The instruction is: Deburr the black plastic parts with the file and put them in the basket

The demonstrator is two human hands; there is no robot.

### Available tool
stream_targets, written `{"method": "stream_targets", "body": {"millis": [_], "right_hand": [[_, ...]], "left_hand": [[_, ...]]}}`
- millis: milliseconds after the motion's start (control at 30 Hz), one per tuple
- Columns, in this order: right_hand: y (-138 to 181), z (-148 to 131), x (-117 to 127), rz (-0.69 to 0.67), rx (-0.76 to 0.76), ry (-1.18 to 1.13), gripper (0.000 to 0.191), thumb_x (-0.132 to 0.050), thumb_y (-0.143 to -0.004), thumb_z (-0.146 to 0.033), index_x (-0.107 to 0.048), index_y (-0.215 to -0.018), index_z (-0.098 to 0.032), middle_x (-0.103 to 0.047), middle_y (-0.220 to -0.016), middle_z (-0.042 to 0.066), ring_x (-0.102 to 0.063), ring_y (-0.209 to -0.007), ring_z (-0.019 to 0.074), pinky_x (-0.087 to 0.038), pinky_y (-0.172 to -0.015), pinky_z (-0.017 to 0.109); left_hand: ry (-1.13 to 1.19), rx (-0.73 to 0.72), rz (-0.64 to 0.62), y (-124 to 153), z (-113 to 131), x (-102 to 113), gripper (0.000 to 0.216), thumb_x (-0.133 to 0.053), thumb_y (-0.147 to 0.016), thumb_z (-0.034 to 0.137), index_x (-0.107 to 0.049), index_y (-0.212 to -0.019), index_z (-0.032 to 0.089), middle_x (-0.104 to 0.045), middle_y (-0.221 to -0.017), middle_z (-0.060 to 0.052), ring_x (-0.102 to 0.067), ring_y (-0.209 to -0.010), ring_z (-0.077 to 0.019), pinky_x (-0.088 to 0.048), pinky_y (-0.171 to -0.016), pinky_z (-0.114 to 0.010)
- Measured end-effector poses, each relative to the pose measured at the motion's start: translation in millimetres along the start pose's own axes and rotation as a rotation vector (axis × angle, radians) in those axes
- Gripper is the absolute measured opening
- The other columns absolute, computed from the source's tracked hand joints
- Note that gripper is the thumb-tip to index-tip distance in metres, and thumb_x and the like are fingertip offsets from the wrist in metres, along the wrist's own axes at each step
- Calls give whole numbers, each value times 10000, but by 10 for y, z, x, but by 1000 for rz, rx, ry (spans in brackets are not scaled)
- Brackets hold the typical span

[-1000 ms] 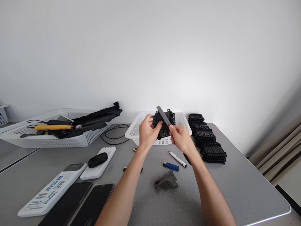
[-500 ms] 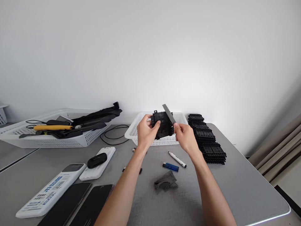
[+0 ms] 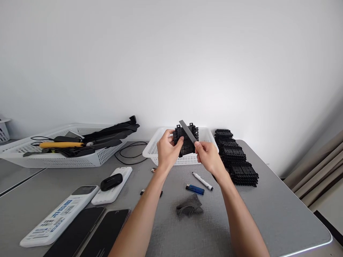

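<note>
My left hand (image 3: 169,147) is closed on the left side of a black plastic tray (image 3: 184,147) with toothed edges and small tabs on top, its thumb lying across the face. The tray is held up in front of a white perforated basket (image 3: 158,151). Between the thumb and fingers of my right hand (image 3: 207,153) is a flat grey metal strip (image 3: 187,131), perhaps a file or a blade; I cannot tell which. The strip slants up to the left across the upper part of the tray. Whether it touches the tray is unclear.
Stacked black plastic trays (image 3: 242,173) stand on the right. A white marker (image 3: 202,181), a blue lighter (image 3: 195,189) and a grey cloth (image 3: 189,206) lie below my hands. Leftward are a large basket (image 3: 66,163) of tools, a power bank (image 3: 118,192) and phones (image 3: 105,233).
My right hand has moved slightly left, carrying the strip from the tray's right edge across its upper face. My left hand keeps its hold, and the tray's turn has shifted slightly.
</note>
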State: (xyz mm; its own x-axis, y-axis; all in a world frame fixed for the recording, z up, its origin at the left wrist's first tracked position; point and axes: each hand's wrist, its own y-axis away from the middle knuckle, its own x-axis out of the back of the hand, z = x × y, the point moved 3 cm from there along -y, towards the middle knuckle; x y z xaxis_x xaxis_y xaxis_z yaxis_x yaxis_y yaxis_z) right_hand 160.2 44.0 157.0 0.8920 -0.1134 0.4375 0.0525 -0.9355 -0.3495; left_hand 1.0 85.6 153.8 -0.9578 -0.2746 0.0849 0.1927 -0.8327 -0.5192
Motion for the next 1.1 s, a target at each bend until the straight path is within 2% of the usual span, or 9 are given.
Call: {"method": "stream_targets", "body": {"millis": [167,333,467,567,700,800,967,1033,1100], "right_hand": [[-25,48,53,114,-5,57,448,-372,-956,-471,-478,-618,-197,-504,-486,-10,-438,-481,122,-281,-505,256],[-18,20,-1,0,24,3,446,-377,-953,-484,-478,-626,-198,-495,-462,-20,-428,-457,113,-292,-495,247],[-48,64,28,43,31,8,467,-398,-945,-501,-486,-604,-194,-483,-456,-17,-418,-449,107,-289,-472,242],[-104,174,112,74,13,-154,478,-433,-920,-566,-505,-630,-192,-487,-478,-20,-398,-423,94,-291,-430,230],[-160,315,217,115,-102,-491,457,-543,-844,-634,-565,-749,-188,-522,-581,-25,-312,-376,56,-219,-342,211],[-171,359,206,38,-212,-569,451,-631,-805,-618,-623,-915,-181,-597,-669,3,-318,-381,45,-218,-321,194],[-170,345,66,-274,-276,-727,456,-696,-799,-536,-639,-1069,-172,-686,-787,59,-317,-390,30,-218,-308,176],[-173,330,30,-336,-269,-822,475,-751,-765,-466,-633,-1124,-178,-666,-761,26,-294,-390,19,-210,-308,167],[-184,332,19,-307,-272,-888,523,-815,-703,-382,-632,-1145,-170,-583,-651,-39,-276,-386,13,-198,-307,159]], "left_hand": [[-6,-5,5,-12,-23,2,252,-662,-753,324,-574,-957,203,-735,-803,-32,-704,-645,-193,-520,-549,-249],[-5,-7,-21,-13,-31,-15,251,-663,-763,327,-578,-965,205,-736,-802,-29,-688,-604,-183,-498,-508,-240],[29,-4,-12,-20,-40,-2,256,-678,-759,320,-584,-966,203,-734,-812,-33,-693,-631,-188,-513,-529,-246],[106,31,-25,-37,-69,11,293,-700,-750,328,-593,-988,195,-730,-832,-42,-702,-682,-197,-537,-579,-263],[285,33,-51,-65,-109,-10,371,-742,-743,373,-584,-1026,192,-723,-892,-51,-700,-808,-198,-551,-713,-286],[482,9,-84,-84,-125,-54,427,-785,-719,364,-565,-1052,215,-709,-980,-46,-674,-954,-193,-520,-868,-306],[725,-14,-186,-71,-67,-104,389,-824,-689,322,-550,-958,257,-686,-936,-2,-657,-1030,-201,-469,-983,-376],[736,-26,-233,-52,-23,-107,379,-834,-673,307,-550,-919,255,-687,-945,-2,-645,-1071,-208,-467,-987,-377],[707,-30,-198,-42,-2,-86,423,-856,-631,280,-551,-924,258,-687,-988,2,-637,-1073,-193,-490,-939,-333]]}}
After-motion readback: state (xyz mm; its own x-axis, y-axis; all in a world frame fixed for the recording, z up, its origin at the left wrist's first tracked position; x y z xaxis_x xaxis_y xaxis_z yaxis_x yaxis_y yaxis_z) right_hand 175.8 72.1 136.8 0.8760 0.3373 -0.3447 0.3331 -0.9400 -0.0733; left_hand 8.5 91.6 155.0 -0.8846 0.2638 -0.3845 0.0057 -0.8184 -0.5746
